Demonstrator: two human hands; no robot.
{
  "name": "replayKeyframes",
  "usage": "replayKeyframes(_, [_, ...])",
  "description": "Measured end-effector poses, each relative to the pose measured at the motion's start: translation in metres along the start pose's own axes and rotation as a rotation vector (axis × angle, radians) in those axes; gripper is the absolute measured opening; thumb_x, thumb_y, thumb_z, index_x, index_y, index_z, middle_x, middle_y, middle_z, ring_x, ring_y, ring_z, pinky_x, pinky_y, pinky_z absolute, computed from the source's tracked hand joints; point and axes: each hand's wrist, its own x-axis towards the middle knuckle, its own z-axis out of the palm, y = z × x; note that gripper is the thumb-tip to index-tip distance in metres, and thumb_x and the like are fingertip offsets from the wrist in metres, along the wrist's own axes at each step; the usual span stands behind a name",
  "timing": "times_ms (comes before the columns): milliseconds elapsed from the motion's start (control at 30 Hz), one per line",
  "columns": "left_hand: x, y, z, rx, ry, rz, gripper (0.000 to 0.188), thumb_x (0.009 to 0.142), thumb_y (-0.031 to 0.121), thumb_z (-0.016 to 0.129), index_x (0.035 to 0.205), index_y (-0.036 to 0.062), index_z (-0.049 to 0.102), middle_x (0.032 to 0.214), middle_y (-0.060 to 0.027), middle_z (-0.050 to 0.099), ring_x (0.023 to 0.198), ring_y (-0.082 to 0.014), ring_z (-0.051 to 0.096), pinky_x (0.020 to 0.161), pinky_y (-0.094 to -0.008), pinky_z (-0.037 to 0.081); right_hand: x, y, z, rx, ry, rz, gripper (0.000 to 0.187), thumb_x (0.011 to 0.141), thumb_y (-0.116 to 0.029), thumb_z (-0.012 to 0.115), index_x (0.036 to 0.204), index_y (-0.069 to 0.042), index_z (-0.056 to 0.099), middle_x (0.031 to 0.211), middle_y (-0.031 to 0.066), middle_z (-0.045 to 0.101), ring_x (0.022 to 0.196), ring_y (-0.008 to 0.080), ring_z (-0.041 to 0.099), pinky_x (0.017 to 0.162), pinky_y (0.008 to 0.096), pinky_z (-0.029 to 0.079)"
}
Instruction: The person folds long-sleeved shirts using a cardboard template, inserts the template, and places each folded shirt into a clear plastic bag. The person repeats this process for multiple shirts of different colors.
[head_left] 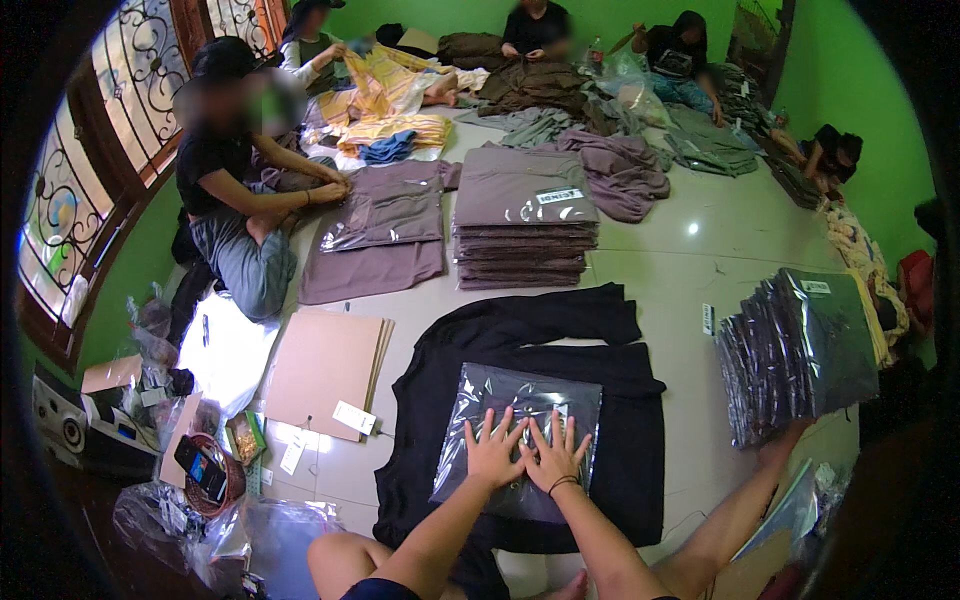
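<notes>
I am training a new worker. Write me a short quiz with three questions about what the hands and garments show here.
1. True or false: both hands lie flat on the clear plastic bag.
2. What lies under that bag? A) black garment B) yellow cloth C) cardboard sheet
3. Fill in: the stack of bagged shirts stands to the person's ____.

Key:
1. True: left hand and right hand press it, fingers spread.
2. A, the black garment.
3. right
</notes>
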Motion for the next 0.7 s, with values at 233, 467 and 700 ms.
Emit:
replayKeyframes(233, [-0.053,-0.055,-0.019,-0.510,0.419,-0.219,0.060,0.080,0.024,0.060,0.126,-0.0058,0.035,0.127,-0.0267,0.038,0.121,-0.0372,0.035,0.100,-0.0390,0.029,-0.088,-0.002,-0.022,0.273,0.365,-0.241,0.020,0.077,-0.017,0.058,0.096,-0.013,0.062,0.094,0.0104,0.049,0.093,0.0304,0.047,0.090,0.0483,0.035])
replayKeyframes(467, [-0.096,-0.048,-0.040,-1.183,-0.246,-0.631,0.060,0.076,0.031,0.069,0.120,-0.0011,0.042,0.098,-0.0104,0.059,0.080,-0.0176,0.058,0.070,-0.0304,0.048,-0.226,-0.042,-0.011,0.635,0.160,-0.114,0.025,0.078,-0.016,0.060,0.103,-0.012,0.060,0.100,0.0091,0.052,0.096,0.0286,0.047,0.084,0.0373,0.039])
replayKeyframes(700, [-0.120,0.046,-0.127,-1.343,-0.096,-0.145,0.029,0.084,0.007,0.057,0.111,0.0002,0.047,0.097,-0.0023,0.056,0.086,-0.0101,0.052,0.076,-0.0245,0.042,-0.248,-0.001,-0.046,0.729,0.392,0.083,0.027,0.083,-0.020,0.056,0.106,-0.005,0.057,0.104,0.0131,0.051,0.100,0.0281,0.047,0.088,0.0377,0.037])
